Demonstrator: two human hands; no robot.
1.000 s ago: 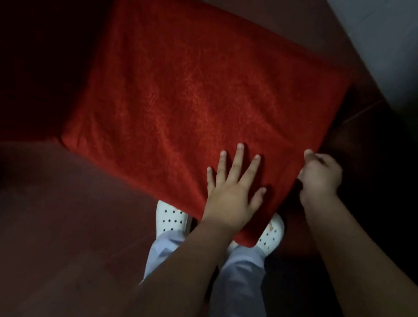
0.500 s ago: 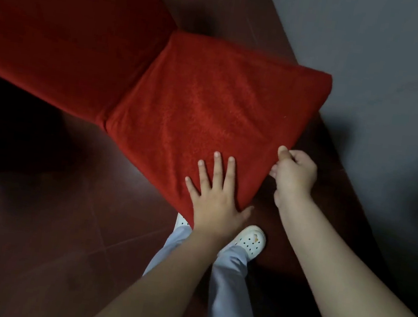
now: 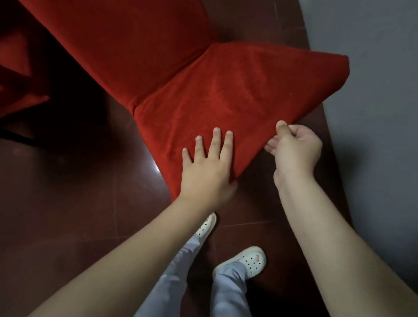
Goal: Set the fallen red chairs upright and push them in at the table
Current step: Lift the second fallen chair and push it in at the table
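Note:
A red fabric-covered chair fills the upper middle of the view, its seat stretching up to the left and its backrest toward me. My left hand lies flat with fingers spread on the near corner of the backrest. My right hand pinches the backrest's right edge, thumb on top and fingers underneath. The chair's legs are hidden. At the left edge, part of another red chair shows in deep shadow.
The floor is dark red tile. A grey wall runs along the right side, close to the chair's backrest. My feet in white clogs stand just below the chair.
The chair has swung: its seat now points up and left, and the backrest has come nearer the wall. My hands kept their hold on the backrest; my right foot has stepped back.

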